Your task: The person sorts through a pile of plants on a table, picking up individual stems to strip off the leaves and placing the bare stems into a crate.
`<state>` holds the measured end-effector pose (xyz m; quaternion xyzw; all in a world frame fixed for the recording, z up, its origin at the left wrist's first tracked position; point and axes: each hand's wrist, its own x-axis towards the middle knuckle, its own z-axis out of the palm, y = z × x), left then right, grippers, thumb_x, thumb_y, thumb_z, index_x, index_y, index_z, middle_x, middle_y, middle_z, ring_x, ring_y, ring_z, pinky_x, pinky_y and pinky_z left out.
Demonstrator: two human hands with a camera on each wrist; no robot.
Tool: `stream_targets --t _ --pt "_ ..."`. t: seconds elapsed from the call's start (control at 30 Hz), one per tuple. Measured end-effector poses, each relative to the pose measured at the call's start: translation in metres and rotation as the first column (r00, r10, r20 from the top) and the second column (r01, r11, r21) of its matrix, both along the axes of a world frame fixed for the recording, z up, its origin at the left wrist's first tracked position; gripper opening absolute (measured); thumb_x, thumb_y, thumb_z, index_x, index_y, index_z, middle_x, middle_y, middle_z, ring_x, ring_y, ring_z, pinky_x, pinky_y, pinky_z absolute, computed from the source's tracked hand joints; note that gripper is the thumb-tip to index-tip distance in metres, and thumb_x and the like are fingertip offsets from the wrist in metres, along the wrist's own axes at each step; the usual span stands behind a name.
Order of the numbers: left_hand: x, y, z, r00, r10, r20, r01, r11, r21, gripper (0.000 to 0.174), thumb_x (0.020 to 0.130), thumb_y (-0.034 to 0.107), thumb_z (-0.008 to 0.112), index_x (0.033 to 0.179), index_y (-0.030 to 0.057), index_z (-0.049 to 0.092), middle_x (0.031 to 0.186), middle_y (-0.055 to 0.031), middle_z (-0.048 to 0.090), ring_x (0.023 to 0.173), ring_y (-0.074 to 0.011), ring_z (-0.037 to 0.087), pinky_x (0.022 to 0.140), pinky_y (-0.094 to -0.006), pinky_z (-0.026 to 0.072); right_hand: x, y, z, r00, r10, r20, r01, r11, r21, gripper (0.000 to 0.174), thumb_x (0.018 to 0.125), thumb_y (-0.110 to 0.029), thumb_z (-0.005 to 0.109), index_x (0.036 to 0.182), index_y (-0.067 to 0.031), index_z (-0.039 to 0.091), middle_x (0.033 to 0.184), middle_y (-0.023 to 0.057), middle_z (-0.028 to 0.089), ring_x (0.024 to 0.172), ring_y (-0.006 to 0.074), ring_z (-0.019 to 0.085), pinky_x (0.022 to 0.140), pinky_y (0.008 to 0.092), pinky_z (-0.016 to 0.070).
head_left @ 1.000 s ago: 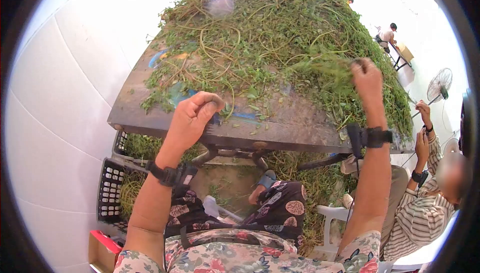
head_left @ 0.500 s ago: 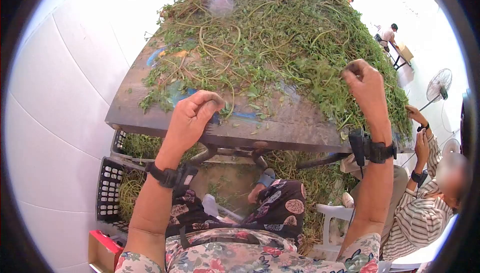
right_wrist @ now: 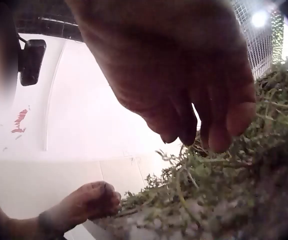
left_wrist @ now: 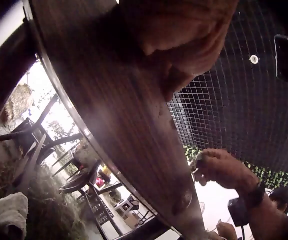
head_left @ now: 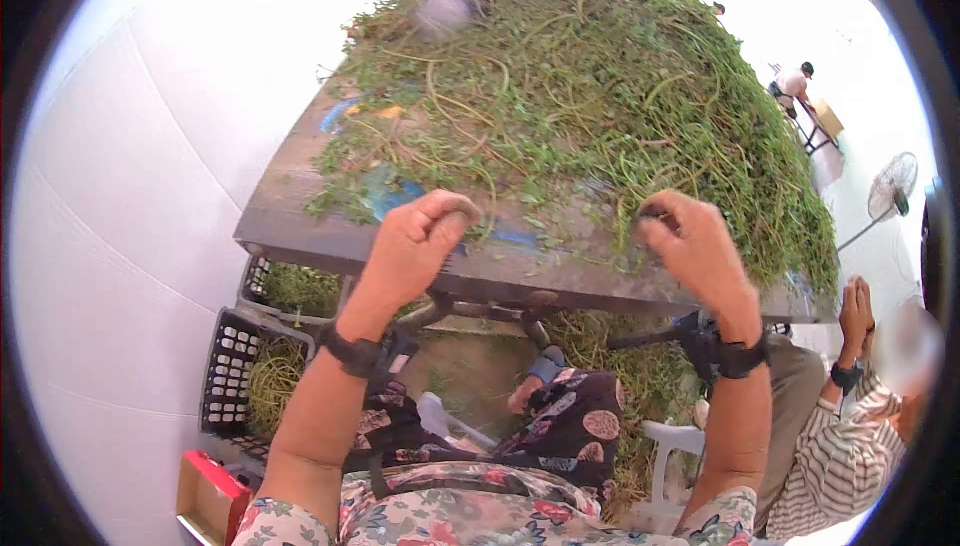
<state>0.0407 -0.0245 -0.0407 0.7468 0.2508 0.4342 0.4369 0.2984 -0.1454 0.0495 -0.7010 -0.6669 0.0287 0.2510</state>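
Observation:
Leafy green plants [head_left: 620,96] with long pale stems are heaped over the dark wooden table [head_left: 320,236]. My left hand [head_left: 415,251] is over the front edge, its fingers curled and thumb against the index finger; nothing shows in it. To the right, my right hand [head_left: 700,251] hovers near the front edge of the plants, fingers loosely bent and thumb apart. The right wrist view shows its fingers [right_wrist: 219,135] hanging down in front of the stems, with nothing visible between them. Dirt darkens the fingertips.
Black crates [head_left: 228,366] with plants stand below the table at left, near a red box [head_left: 215,496]. A person in a striped shirt [head_left: 840,461] sits close at right. A white plastic chair [head_left: 672,438] and a fan [head_left: 893,186] are also there.
My right hand has come from over the plants toward me and to the left, away from the sprigs that were blurred beside it. My left hand keeps its curled pose.

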Motion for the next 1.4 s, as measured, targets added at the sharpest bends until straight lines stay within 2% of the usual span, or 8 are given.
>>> stream_targets --t 0.27,0.37,0.57,0.7,1.03,1.17,1.23,1.4 --pt "0.000 -0.003 0.003 0.999 0.019 -0.037 -0.016 0.997 0.074 0.015 0.087 0.012 0.052 0.091 0.0009 0.061 0.083 -0.0026 0.061 0.070 -0.0092 0.051 0.065 -0.0229 0.0421 -0.042 0.103 0.016 0.974 0.227 -0.027 -0.229 0.969 -0.090 0.031 0.077 -0.023 0.054 0.096 0.0001 0.058 0.088 0.0233 0.060 0.085 0.0362 0.059 0.075 0.0414 0.0452" --pt "-0.001 0.000 -0.002 0.999 0.029 -0.040 -0.023 0.991 0.129 0.015 0.086 0.012 0.052 0.092 0.0000 0.060 0.083 -0.0054 0.061 0.072 -0.0124 0.054 0.066 -0.0248 0.0437 -0.052 0.150 -0.026 0.924 0.323 0.207 -0.365 0.907 0.212 0.036 0.078 -0.026 0.055 0.105 -0.0022 0.053 0.096 0.0227 0.059 0.094 0.0362 0.057 0.079 0.0430 0.0450" --pt "-0.004 -0.002 0.007 0.997 0.044 -0.064 -0.035 0.991 0.132 0.015 0.084 0.011 0.053 0.091 0.0000 0.060 0.082 -0.0075 0.061 0.072 -0.0144 0.056 0.067 -0.0264 0.0447 -0.048 0.165 -0.028 0.952 0.116 0.284 -0.024 0.951 -0.308 0.045 0.074 -0.026 0.057 0.113 -0.0040 0.050 0.102 0.0200 0.059 0.098 0.0359 0.055 0.084 0.0429 0.0431" --pt "-0.003 -0.003 0.008 0.996 0.047 -0.078 -0.039 0.993 0.110 0.015 0.085 0.012 0.053 0.090 0.0000 0.060 0.082 -0.0075 0.061 0.073 -0.0147 0.057 0.067 -0.0260 0.0446 -0.026 0.141 -0.012 0.969 0.058 0.239 -0.017 0.985 -0.170 0.028 0.071 -0.020 0.053 0.092 -0.0013 0.057 0.096 0.0208 0.060 0.092 0.0384 0.056 0.080 0.0453 0.0444" --pt "-0.001 -0.002 0.001 0.997 0.048 -0.059 -0.042 0.994 0.101 0.017 0.087 0.016 0.054 0.090 0.0010 0.060 0.083 -0.0060 0.062 0.076 -0.0135 0.057 0.070 -0.0252 0.0444 0.014 0.060 0.025 0.972 -0.222 -0.079 0.235 0.937 0.257 0.026 0.077 -0.016 0.056 0.099 -0.0028 0.059 0.085 0.0162 0.064 0.077 0.0272 0.062 0.070 0.0332 0.0459" --pt "0.000 -0.004 0.002 0.997 0.040 -0.060 -0.034 0.995 0.096 0.017 0.087 0.016 0.053 0.091 0.0015 0.060 0.084 -0.0049 0.063 0.076 -0.0117 0.057 0.069 -0.0245 0.0444 0.036 0.048 0.001 0.953 -0.075 0.294 0.112 0.988 -0.110 0.025 0.076 -0.012 0.056 0.098 -0.0013 0.058 0.095 0.0175 0.061 0.092 0.0314 0.057 0.082 0.0388 0.0434" --pt "-0.001 -0.003 0.003 0.995 0.053 -0.083 -0.044 0.993 0.107 0.016 0.087 0.016 0.053 0.091 0.0017 0.061 0.084 -0.0045 0.063 0.076 -0.0109 0.057 0.069 -0.0243 0.0445 0.036 0.045 -0.010 0.942 -0.047 0.332 -0.007 0.987 0.160 0.023 0.076 -0.011 0.055 0.097 -0.0003 0.058 0.104 0.0171 0.058 0.104 0.0333 0.051 0.090 0.0408 0.0394" --pt "0.000 -0.004 0.001 0.997 0.048 -0.061 -0.043 0.996 0.079 0.016 0.087 0.014 0.052 0.092 0.0016 0.061 0.084 -0.0048 0.063 0.076 -0.0105 0.057 0.069 -0.0239 0.0446 -0.007 0.063 -0.003 0.937 0.110 0.332 -0.187 0.959 0.212 0.025 0.074 -0.011 0.057 0.097 -0.0025 0.059 0.103 0.0161 0.058 0.102 0.0316 0.051 0.090 0.0409 0.0396"
